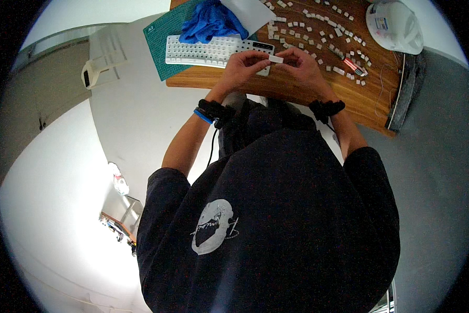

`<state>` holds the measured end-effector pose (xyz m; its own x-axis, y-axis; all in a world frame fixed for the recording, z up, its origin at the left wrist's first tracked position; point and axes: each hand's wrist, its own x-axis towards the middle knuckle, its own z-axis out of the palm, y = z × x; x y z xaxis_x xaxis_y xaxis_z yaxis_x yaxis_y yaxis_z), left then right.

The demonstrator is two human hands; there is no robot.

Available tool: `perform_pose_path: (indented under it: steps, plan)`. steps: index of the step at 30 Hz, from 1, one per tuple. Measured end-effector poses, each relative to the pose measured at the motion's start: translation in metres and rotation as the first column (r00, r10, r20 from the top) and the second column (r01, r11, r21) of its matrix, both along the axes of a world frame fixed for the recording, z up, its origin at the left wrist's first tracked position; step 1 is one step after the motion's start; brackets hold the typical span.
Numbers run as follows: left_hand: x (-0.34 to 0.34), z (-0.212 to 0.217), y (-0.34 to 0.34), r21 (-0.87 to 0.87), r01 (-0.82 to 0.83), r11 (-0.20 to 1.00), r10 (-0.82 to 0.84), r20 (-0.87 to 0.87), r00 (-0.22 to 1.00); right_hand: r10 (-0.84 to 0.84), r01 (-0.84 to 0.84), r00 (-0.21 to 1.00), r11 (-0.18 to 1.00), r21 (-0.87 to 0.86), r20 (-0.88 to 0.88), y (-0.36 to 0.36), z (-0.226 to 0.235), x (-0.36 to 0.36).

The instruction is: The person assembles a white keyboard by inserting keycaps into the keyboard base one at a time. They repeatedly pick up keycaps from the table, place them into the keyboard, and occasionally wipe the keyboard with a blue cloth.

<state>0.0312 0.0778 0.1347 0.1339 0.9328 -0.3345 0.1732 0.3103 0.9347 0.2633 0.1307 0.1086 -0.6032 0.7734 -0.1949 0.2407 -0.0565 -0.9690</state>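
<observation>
A wide white keycap point(276, 59) is pinched at its two ends between my hands, over the front part of the wooden table. My left hand point(243, 67) has thumb and fingers closed at the keycap's left end, above the right end of a white keyboard point(195, 51). At the other end, the fingertips of my right hand point(305, 68) are closed on the same keycap. Rows of small holes or switches show on the keyboard where caps are absent. Several loose white keycaps point(296, 24) lie spread over the table beyond and to the right of my right hand.
Under the keyboard lies a green cutting mat point(159, 39), with a crumpled blue cloth point(211, 22) behind the keyboard and a white sheet point(251, 14) beside it. A red-and-white stick-like item point(353, 66) rests among the keycaps. A white tub point(393, 28) stands far right.
</observation>
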Motion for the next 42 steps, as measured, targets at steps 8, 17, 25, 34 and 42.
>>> perform_pose_path:
  steps: [8, 17, 25, 34, 42]
  plan:
    - [-0.005, -0.018, 0.006, 0.073, 0.097, 0.993, -0.092, -0.065, 0.994, -0.007, -0.005, 0.994, 0.994, 0.111, 0.108, 0.001, -0.009, 0.004]
    - [-0.081, -0.067, 0.052, 0.520, 0.309, 0.796, 0.337, -0.806, 0.487, -0.062, 0.028, 0.911, 0.996, 0.090, 0.407, -0.011, -0.104, 0.049]
    - [-0.135, -0.123, 0.070, 0.287, 0.257, 0.923, 0.143, -0.875, 0.462, -0.184, 0.089, 0.802, 0.977, 0.192, 0.568, -0.026, -0.138, 0.077]
    - [-0.133, -0.116, 0.084, 0.191, 0.222, 0.956, 0.086, -0.909, 0.409, 0.029, -0.304, 0.712, 0.914, 0.270, 0.702, -0.034, -0.141, 0.069]
    - [-0.156, -0.097, 0.099, 0.442, 0.053, 0.896, 0.369, -0.804, 0.467, -0.001, -0.173, 0.874, 0.934, 0.311, 0.487, -0.022, -0.128, 0.043]
